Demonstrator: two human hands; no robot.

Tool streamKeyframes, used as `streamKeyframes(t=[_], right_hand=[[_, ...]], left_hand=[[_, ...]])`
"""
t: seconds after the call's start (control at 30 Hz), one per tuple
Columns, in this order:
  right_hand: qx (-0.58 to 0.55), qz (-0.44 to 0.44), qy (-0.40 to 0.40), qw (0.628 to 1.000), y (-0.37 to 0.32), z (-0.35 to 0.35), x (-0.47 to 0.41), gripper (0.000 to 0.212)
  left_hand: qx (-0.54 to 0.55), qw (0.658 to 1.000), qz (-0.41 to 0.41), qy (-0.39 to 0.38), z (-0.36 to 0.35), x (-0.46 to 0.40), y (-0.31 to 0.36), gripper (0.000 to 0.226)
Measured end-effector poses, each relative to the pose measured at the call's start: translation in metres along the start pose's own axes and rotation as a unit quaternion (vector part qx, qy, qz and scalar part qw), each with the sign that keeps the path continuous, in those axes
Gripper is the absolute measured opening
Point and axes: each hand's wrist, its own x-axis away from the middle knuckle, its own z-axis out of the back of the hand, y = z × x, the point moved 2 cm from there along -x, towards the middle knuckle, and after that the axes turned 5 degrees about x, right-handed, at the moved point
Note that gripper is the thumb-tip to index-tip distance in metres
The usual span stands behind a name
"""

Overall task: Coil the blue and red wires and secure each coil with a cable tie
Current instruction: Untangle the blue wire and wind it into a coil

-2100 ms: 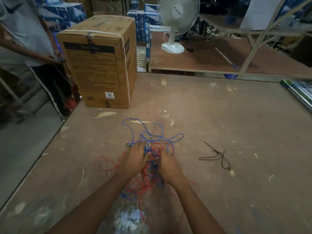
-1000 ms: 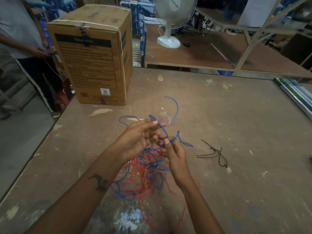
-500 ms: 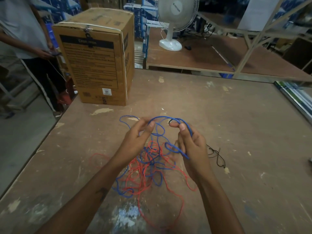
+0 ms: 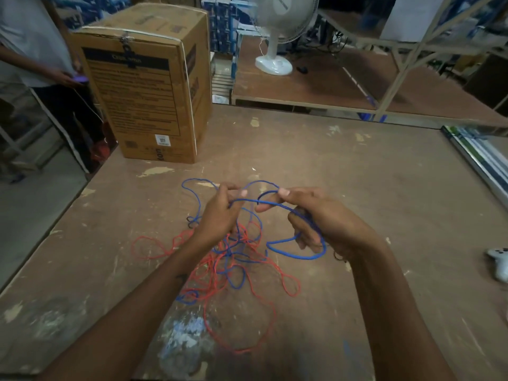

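Note:
A tangled heap of blue wire [image 4: 248, 201] and red wire [image 4: 239, 320] lies on the brown table [image 4: 371, 188] in front of me. My left hand [image 4: 218, 215] pinches a raised length of the blue wire between thumb and fingers. My right hand [image 4: 321, 218] holds the same wire, which loops around its fingers and hangs below the palm. The stretch between the hands is lifted off the table. The red wire stays flat, with loops reaching left and toward me. The black cable ties are hidden behind my right wrist, apart from a small dark tip [image 4: 338, 256].
A large cardboard box [image 4: 143, 86] stands at the table's far left corner. A person [image 4: 35, 50] stands left of it. A white game controller [image 4: 499, 261] lies at the right edge. Beyond are a white fan [image 4: 275, 59] and a metal frame [image 4: 395, 78].
Both hands rose from the heap with the blue wire. They have spread apart, and the right hand now has a wire loop around its fingers and covers the cable ties.

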Motion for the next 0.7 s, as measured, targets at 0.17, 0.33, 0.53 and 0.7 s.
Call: streamKeyframes(t=[0.17,0.33,0.53,0.7], right_hand=[[0.083,0.048,-0.043,0.995,-0.004,0.014,-0.004,0.044],[0.024,0.114,-0.052,0.992,-0.001,0.030,-0.002,0.049],[-0.012,0.168,0.081,0.982,0.023,0.045,-0.005,0.051],[-0.131,0.146,0.125,0.973,0.059,0.041,-0.012,0.057]], left_hand=[[-0.224,0.969,0.074,-0.073,-0.020,-0.019,-0.056,0.079],[-0.161,0.977,0.086,0.111,-0.024,-0.015,-0.084,0.037],[-0.054,0.932,0.198,0.299,-0.017,-0.002,-0.078,0.053],[-0.065,0.964,0.185,0.179,-0.009,-0.009,-0.068,0.023]])
